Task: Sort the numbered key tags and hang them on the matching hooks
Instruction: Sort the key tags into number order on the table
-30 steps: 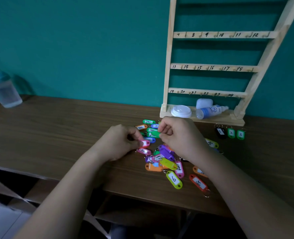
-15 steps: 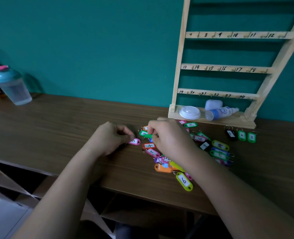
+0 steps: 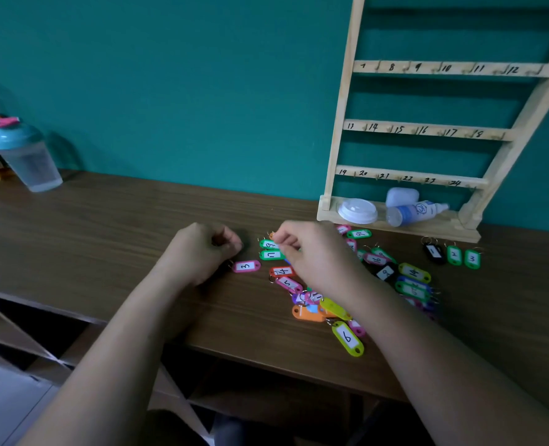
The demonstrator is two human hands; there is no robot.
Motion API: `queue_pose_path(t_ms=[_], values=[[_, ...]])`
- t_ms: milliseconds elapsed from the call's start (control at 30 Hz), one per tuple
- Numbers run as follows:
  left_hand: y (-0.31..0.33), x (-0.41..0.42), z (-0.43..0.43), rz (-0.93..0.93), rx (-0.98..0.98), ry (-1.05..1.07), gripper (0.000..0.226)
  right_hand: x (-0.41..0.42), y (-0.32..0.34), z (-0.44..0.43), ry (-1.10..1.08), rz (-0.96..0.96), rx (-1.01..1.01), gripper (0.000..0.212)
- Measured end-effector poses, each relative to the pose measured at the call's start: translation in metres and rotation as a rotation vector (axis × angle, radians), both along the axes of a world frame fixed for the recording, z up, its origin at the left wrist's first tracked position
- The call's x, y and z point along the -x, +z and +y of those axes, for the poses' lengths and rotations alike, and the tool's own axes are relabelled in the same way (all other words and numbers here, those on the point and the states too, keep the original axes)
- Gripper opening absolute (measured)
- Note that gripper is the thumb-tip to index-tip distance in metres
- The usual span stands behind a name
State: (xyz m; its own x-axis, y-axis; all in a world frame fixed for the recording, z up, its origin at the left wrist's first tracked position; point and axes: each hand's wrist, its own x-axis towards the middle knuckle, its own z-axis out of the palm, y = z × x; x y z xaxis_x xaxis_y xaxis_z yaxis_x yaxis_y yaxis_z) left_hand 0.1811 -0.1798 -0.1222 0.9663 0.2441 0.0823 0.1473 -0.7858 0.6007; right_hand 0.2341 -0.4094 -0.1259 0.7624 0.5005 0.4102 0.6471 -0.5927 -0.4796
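Vs. 0.5 s ago: L hand (image 3: 202, 252) had its fingertips on the pink tag "3" (image 3: 246, 266); they are now off it. The tag lies flat on the table (image 3: 105, 236), label up, left of the pile (image 3: 376, 259), approx. same spot (ring end just beside the L hand; can't tell if they touch). R hand (image 3: 312, 255) is unchanged in place, at the upper green tag (image 3: 267, 244). Camera view barely shifted.

Hands:
- L: fingers curled into the palm, thumb against them, nothing visible inside.
- R: thumb + forefinger tips closed on the right end of the upper green tag, other fingers curled. That tag is flat on the table, just above green tag "17" (image 3: 270, 255).

Tag positions:
- Red "4" (image 3: 282, 271) and pink "5" (image 3: 288, 283) lie just left of the R wrist.
- Orange tag (image 3: 308, 313) sits below them.
- Yellow-green "6" (image 3: 348, 338) is nearest the front edge.
- Black "1" (image 3: 434, 252), green "2" (image 3: 454, 255) and green "3" (image 3: 472, 259) sit in a row at the foot of the rack (image 3: 427, 132), well apart from the pile.

The rack's rails carry handwritten nos.; it stands against the wall.
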Motion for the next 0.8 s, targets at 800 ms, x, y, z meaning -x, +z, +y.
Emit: queue_pose_path(t_ms=[800], values=[[0.005, 0.011, -0.028, 0.087, -0.241, -0.085, 0.021, 0.022, -0.006, -0.056, 0.022, 0.076, 0.079, 0.010]])
